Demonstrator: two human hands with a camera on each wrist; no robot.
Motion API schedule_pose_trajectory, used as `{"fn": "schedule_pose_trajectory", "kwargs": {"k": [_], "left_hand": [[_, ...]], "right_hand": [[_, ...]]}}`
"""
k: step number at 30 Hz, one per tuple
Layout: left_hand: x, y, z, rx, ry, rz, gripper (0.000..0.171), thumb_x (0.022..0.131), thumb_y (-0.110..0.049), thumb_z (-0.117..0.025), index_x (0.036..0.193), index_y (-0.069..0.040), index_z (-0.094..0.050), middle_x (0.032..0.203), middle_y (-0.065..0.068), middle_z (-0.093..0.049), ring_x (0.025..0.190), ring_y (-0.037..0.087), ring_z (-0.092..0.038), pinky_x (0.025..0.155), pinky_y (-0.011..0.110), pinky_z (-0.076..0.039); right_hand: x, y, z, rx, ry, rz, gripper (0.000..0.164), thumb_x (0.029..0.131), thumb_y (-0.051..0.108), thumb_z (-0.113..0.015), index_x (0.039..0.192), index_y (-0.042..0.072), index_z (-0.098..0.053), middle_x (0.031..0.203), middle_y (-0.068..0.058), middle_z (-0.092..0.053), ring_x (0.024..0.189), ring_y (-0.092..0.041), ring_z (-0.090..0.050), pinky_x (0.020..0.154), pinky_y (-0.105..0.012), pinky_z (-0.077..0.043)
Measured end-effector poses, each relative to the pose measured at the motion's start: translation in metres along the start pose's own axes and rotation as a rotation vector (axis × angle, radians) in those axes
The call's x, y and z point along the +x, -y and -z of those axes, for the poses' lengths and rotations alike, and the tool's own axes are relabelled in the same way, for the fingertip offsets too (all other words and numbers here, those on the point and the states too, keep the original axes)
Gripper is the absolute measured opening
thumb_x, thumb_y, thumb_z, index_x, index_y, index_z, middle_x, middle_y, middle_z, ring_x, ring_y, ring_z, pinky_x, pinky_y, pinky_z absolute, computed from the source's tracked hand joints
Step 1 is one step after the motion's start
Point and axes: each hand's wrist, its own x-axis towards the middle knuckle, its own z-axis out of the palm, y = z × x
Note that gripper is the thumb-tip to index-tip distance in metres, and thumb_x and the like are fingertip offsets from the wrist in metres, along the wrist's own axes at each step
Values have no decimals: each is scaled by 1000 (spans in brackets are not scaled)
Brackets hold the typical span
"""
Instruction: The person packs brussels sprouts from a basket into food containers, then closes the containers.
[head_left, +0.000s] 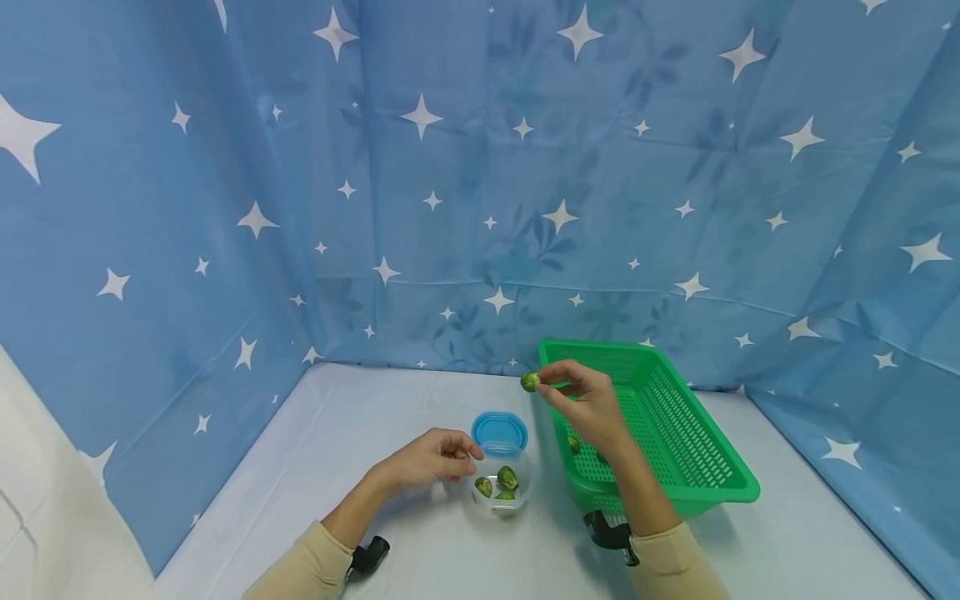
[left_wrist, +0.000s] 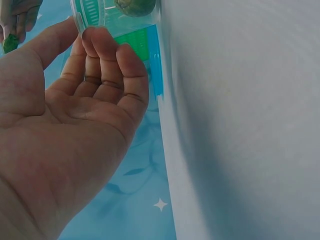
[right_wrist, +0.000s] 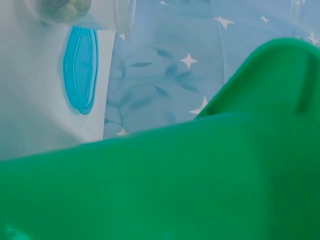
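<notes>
In the head view my right hand [head_left: 588,404] pinches a Brussels sprout [head_left: 529,382] between thumb and fingertips, above the left side of the green plastic basket [head_left: 693,417]. My left hand [head_left: 431,458] is at the left rim of a small clear plastic container [head_left: 522,490], its thumb and forefinger meeting at the rim in the left wrist view. Inside the container lie a few sprouts [head_left: 507,477]. More sprouts [head_left: 574,444] rest in the basket, partly hidden by the right forearm.
Just behind the container lies a blue lid [head_left: 500,432] on the white table [head_left: 390,400]. A blue curtain [head_left: 465,167] with white stars hangs at the back and sides. The basket wall [right_wrist: 150,190] fills much of the right wrist view.
</notes>
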Motion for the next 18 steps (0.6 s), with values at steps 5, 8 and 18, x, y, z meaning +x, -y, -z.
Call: {"fn": "schedule_pose_trajectory", "kwargs": {"k": [5,8,18], "left_hand": [[1,-1,0,1,4,-5,28,102,-16,-68,124,2,-68,93,0,-68,84,18,-60,78,34,-53],[1,-1,0,-1,5,-4,28,102,-16,-68,123,2,-68,93,0,-68,84,17,-60,78,34,-53],[2,0,-1,2,-6,3,29,102,-16,-68,123,3,-68,92,-1,-68,83,18,-61,77,34,-53]], "right_hand": [[-2,-10,-5,-3,31,-22,15,90,-8,-74,104,-4,-73,97,-19,-75,88,-30,-73,72,-32,-61],[-4,-25,-8,-9,44,-33,15,91,-6,-74,106,-2,-74,98,-17,-76,88,-32,-73,72,-33,-61],[-7,-40,-11,-32,202,-119,10,96,9,-75,102,17,-76,96,1,-78,90,-17,-73,74,-34,-61]]}}
